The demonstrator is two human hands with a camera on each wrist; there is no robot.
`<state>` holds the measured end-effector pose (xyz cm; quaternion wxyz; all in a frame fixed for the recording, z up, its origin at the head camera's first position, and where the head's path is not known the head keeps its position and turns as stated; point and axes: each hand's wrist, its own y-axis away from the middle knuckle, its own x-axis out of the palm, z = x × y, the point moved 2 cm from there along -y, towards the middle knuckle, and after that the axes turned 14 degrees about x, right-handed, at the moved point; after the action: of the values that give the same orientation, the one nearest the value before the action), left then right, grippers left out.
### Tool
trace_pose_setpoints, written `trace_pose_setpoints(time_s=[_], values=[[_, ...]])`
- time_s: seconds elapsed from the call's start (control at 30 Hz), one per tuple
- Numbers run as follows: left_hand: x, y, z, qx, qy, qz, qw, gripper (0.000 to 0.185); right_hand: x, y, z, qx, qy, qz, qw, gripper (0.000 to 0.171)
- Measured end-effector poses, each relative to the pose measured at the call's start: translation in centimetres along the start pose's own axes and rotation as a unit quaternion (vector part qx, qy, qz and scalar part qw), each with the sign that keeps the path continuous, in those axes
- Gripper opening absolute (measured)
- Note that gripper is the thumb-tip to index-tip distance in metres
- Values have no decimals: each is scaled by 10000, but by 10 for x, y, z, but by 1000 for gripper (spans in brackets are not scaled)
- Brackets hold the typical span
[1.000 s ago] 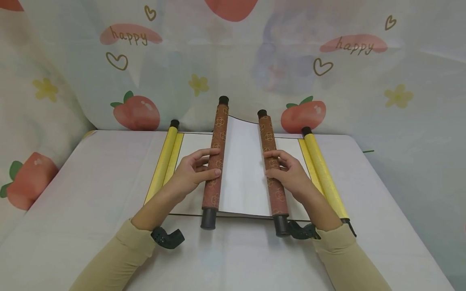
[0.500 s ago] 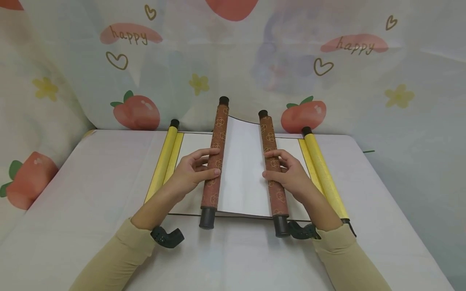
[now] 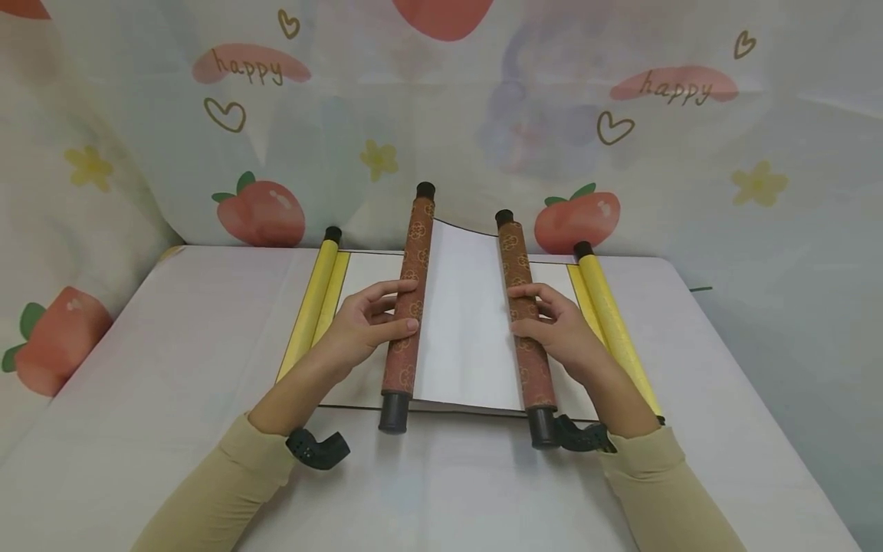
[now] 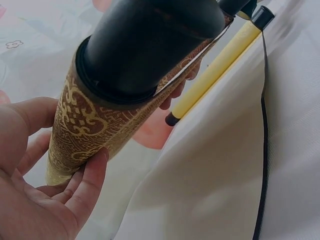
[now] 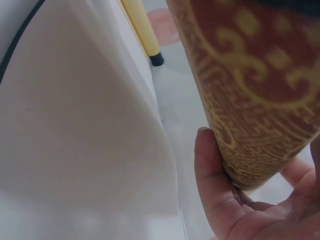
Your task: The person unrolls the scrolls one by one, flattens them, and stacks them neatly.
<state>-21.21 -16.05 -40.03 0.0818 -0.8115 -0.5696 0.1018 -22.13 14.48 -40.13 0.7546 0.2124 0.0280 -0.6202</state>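
Makeshift studio: strawberry-print backdrop (image 3: pixel 621 115), draped table (image 3: pixel 172 345)

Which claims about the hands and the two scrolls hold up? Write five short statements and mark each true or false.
1. The left hand holds a brown roller. True.
2. The right hand rests on a yellow roller. False: its grip is on the other brown roller.
3. White paper stretches between the two brown rollers. True.
4. The brown scroll lies under the yellow scroll. False: it lies on top of the yellow scroll.
5. The rollers have red end caps. False: they are black.
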Motion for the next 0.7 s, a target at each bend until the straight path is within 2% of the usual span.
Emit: trace_pose_setpoints(time_s=[0.7], values=[[0, 0, -6, 49, 5, 5, 10000, 56, -6, 1, 3, -100, 198, -115, 9997, 43]])
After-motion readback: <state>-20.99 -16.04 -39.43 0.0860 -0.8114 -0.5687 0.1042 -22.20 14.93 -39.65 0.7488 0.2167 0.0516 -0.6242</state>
